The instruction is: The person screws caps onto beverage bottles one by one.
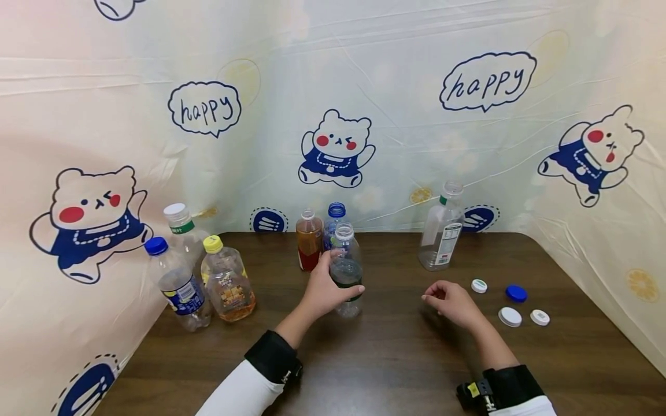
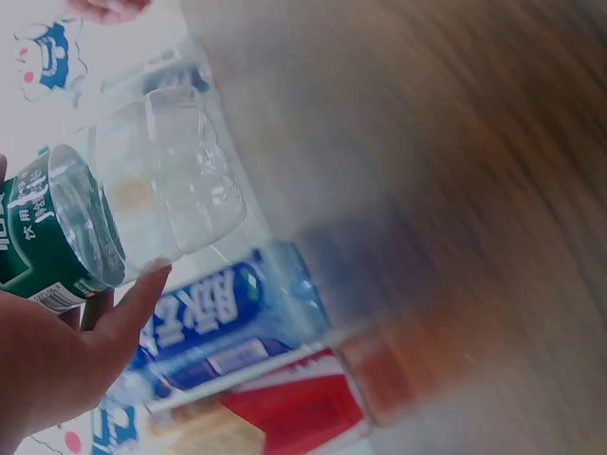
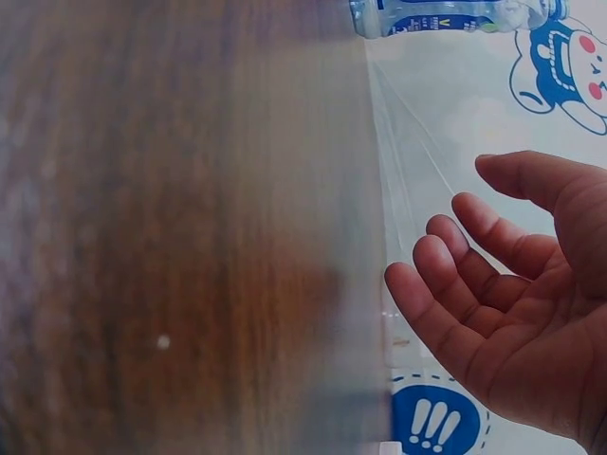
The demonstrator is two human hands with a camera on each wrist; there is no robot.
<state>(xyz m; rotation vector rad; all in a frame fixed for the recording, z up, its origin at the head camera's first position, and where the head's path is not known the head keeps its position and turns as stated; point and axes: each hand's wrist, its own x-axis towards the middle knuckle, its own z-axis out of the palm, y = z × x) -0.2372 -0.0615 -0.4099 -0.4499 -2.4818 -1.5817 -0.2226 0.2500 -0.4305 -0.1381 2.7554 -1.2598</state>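
Observation:
My left hand grips a clear plastic bottle around its middle. That bottle has a bare neck, and its green label shows in the left wrist view. Just behind it stand a blue bottle with an uncapped blue mouth and a brown-tinted bottle with a red label. To the right, my right hand hovers close over the table, its fingers loosely curled with nothing in them. Several loose caps lie beyond it, among them a blue cap and a white cap.
At the left stand three capped bottles: one with a blue cap, one with a white cap and one with a yellow cap. An uncapped clear bottle stands at the back right. A printed curtain rises behind the brown table.

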